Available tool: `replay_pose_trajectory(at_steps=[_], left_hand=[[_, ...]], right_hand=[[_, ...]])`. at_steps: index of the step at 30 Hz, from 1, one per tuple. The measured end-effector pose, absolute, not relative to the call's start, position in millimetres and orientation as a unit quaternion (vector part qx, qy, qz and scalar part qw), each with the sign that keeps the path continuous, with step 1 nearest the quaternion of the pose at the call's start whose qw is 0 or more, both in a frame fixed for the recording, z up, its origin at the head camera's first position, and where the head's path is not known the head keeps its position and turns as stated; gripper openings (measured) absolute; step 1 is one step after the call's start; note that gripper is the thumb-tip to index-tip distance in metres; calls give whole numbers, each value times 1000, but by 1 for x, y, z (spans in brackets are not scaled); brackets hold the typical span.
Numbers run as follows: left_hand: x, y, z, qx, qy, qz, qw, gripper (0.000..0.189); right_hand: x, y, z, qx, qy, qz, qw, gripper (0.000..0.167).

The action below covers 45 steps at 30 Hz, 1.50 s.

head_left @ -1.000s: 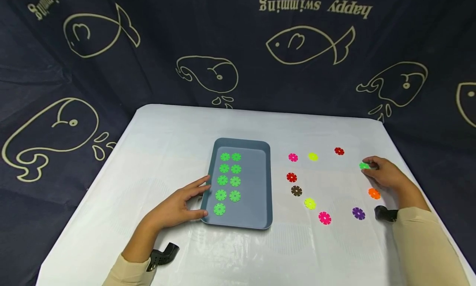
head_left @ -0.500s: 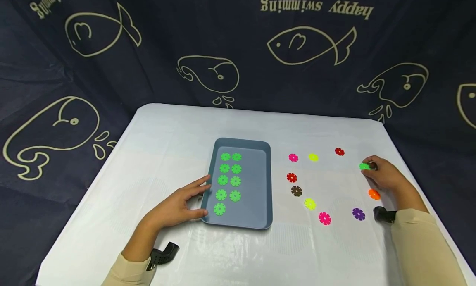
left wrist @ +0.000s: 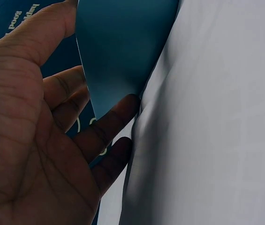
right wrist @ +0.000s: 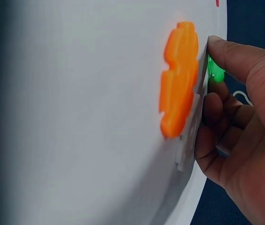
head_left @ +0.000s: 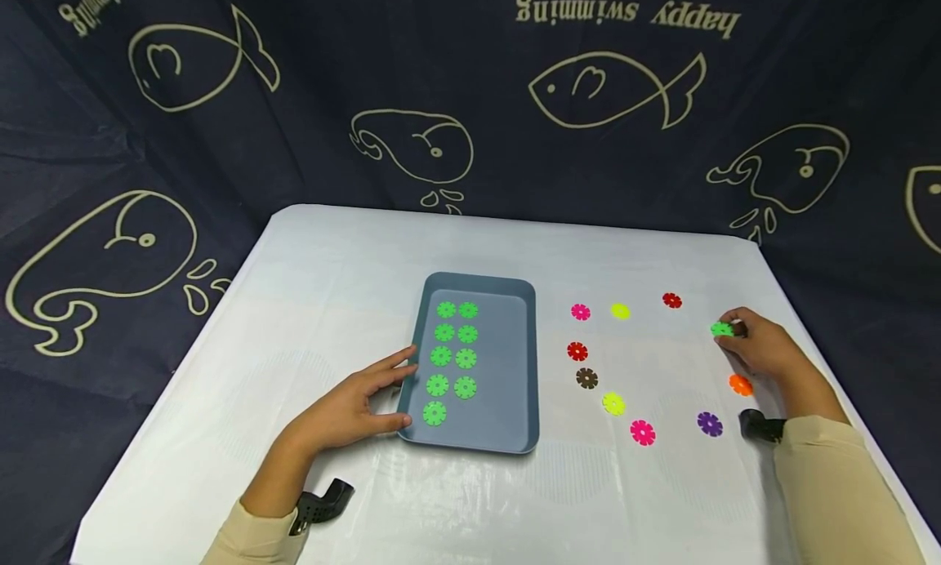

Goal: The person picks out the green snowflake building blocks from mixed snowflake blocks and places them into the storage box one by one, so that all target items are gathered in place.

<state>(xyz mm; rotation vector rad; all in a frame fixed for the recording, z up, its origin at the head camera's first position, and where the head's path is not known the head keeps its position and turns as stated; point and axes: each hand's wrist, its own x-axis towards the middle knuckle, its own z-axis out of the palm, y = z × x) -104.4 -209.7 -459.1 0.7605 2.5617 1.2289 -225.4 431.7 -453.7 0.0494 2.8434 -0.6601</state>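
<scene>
In the head view, a grey-blue tray [head_left: 507, 369] bears several green notched discs [head_left: 441, 356] in two columns on its left side. My left hand [head_left: 341, 410] touches the tray's left rim, thumb and fingers spread apart; in the left wrist view the fingertips [left wrist: 127, 104] lie against the outer wall. Far right on the table, my right hand [head_left: 757, 340] pinches a green notched disc [head_left: 721, 328] between thumb and fingers. The right wrist view shows that green disc [right wrist: 215, 70] mostly hidden by the thumb. An orange notched disc [right wrist: 180, 79] lies just nearer than the hand.
Between tray and right hand lie loose notched discs: red [head_left: 672, 300], pink [head_left: 643, 433], yellow [head_left: 613, 403], brown [head_left: 586, 378] and purple [head_left: 710, 424]. The white-covered table [head_left: 353, 263] ends at a dark curtain [head_left: 485, 67] behind. Black wrist cameras [head_left: 323, 504] sit near both wrists.
My right fingers have closed on the green disc, which now shows more fully and tilted at the fingertips. The left hand and tray have stayed in place.
</scene>
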Motion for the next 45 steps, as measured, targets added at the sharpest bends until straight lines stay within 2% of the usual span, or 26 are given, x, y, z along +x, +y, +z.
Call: replay_pose_trajectory(at_steps=[15,29,38,45], left_hand=[[-105,-210,-461,259,867,414,96,77],[-104,-211,-461,273,867,410,83,74],[-104,-211,-461,263,866,415,95,75],[-105,-211,-462,265,866,413,94,75]], right_hand=[[-223,433,-456,9,964,-240,112,48],[-215,424,-446,-10,962,-258,91,46],[-207,389,-430,-66,957,-282,28,42],[-206,360,-415,-103,952,-289,6,39]])
